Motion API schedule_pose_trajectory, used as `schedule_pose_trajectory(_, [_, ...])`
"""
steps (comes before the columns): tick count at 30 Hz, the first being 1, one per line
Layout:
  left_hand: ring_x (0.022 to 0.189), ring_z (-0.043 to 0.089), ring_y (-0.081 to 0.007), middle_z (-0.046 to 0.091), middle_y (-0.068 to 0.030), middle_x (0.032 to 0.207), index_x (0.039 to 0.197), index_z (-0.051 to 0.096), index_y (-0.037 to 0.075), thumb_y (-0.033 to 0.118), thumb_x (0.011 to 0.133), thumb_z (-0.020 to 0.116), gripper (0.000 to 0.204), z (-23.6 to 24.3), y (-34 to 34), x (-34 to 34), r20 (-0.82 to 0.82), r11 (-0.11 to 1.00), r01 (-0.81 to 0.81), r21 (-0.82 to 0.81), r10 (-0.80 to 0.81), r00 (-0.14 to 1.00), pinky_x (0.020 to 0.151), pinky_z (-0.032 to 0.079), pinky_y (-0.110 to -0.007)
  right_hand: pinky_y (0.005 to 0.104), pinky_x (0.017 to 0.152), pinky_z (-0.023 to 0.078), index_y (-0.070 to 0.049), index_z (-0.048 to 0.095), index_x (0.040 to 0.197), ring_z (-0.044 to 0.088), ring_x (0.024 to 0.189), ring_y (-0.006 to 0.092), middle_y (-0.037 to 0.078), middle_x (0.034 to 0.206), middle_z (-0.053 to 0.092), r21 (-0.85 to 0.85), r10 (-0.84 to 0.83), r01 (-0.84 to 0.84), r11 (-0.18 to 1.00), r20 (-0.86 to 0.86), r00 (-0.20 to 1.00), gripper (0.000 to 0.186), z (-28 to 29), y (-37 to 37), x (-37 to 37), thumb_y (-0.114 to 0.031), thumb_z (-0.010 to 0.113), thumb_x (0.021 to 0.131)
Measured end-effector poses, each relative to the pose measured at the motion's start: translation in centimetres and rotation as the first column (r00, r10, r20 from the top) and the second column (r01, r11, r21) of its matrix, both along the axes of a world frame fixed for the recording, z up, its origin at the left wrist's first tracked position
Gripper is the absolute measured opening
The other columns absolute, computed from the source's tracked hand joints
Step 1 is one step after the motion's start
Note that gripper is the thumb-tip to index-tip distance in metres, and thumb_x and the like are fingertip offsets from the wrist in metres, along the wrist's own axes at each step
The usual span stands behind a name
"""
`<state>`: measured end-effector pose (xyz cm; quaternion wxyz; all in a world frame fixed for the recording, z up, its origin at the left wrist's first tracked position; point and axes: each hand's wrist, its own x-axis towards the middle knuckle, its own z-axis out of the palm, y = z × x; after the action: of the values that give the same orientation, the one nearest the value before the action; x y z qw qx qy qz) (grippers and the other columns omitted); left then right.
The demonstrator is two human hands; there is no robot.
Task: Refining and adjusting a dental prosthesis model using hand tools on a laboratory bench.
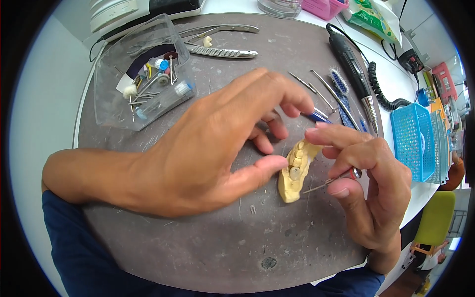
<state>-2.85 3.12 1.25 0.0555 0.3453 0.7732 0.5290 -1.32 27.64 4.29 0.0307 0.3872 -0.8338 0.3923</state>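
The left hand point(210, 136) curves open, thumb by the yellow tooth model point(297, 162). To its right, the right hand point(383, 178) pinches a thin tool point(355, 173), maybe to steady it.

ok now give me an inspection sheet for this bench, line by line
surface: grey-brown work mat, scratched and specked with small debris
job's things: yellowish dental model with one grey tooth; thin metal tool with a red band
clutter: clear plastic box of small bits, pliers, blue brush
hands: left hand open, thumb at the model's edge, contact unclear; right hand holds the tool between its fingers
cables: coiled black cord beside a dark handpiece
surroundings: blue basket and green chair at right
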Motion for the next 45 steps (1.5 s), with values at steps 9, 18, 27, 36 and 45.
schedule_pose_trajectory(9, [0.076,0.07,-0.0199,0.073,-0.0138,0.099,0.108,0.069,-0.003,0.013,0.081,0.083,0.035,0.3,-0.9,1.0,-0.333,0.997,0.033,-0.074,-0.056,0.941,0.064,0.057,-0.027,0.0333,0.075,0.058,0.001,0.055,0.085,0.074,0.084,0.025,0.025,0.101,0.074,0.08,-0.127,0.124,0.989,0.041,0.991,0.048,1.6,-0.2,1.5,-0.044,0.071,0.092])
schedule_pose_trajectory(18, [0.07,0.071,-0.0217,0.076,-0.0172,0.097,0.101,0.075,-0.003,0.004,0.076,0.079,0.026,-0.8,-1.6,0.9,-0.44,0.998,-0.002,-0.057,-0.024,0.898,0.057,0.057,-0.027,0.0292,0.062,0.059,0.001,0.057,0.084,0.073,0.068,0.0211,0.023,0.093,0.076,0.089,-0.26,0.258,0.962,0.007,0.966,0.052,1.5,-0.6,2.8,-0.047,0.074,0.089])
schedule_pose_trajectory(27, [0.069,0.07,-0.0183,0.072,-0.0234,0.097,0.097,0.074,-0.004,-0.002,0.078,0.075,0.019,-2.1,-0.9,1.2,-0.757,0.998,0.0,-0.056,-0.042,0.653,0.05,0.054,-0.021,0.0243,0.058,0.055,-0.001,0.057,0.088,0.07,0.067,0.017,0.019,0.086,0.074,0.026,-0.407,0.407,0.913,0.076,0.91,0.054,1.8,-1.3,3.5,-0.051,0.078,0.083])
schedule_pose_trajectory(36, [0.067,0.071,-0.0181,0.072,-0.0237,0.095,0.091,0.072,-0.004,-0.003,0.078,0.073,0.014,-2.8,-0.1,1.2,-0.866,1.0,-0.022,-0.011,0.002,0.499,0.053,0.058,-0.021,0.0233,0.062,0.052,-0.002,0.065,0.094,0.066,0.069,0.0146,0.011,0.081,0.07,-0.083,-0.365,0.359,0.93,-0.065,0.929,0.038,1.0,-0.7,2.5,-0.032,0.084,0.081])
schedule_pose_trajectory(45, [0.068,0.072,-0.0201,0.073,-0.0244,0.094,0.092,0.072,-0.006,-0.001,0.078,0.074,0.014,-2.5,-0.1,1.4,-0.844,1.0,-0.024,-0.004,0.009,0.537,0.054,0.059,-0.023,0.025,0.064,0.055,0.001,0.068,0.089,0.073,0.076,0.0201,0.012,0.079,0.071,-0.02,-0.153,0.153,0.988,-0.023,0.988,0.03,1.2,-1.2,1.6,-0.016,0.088,0.074])
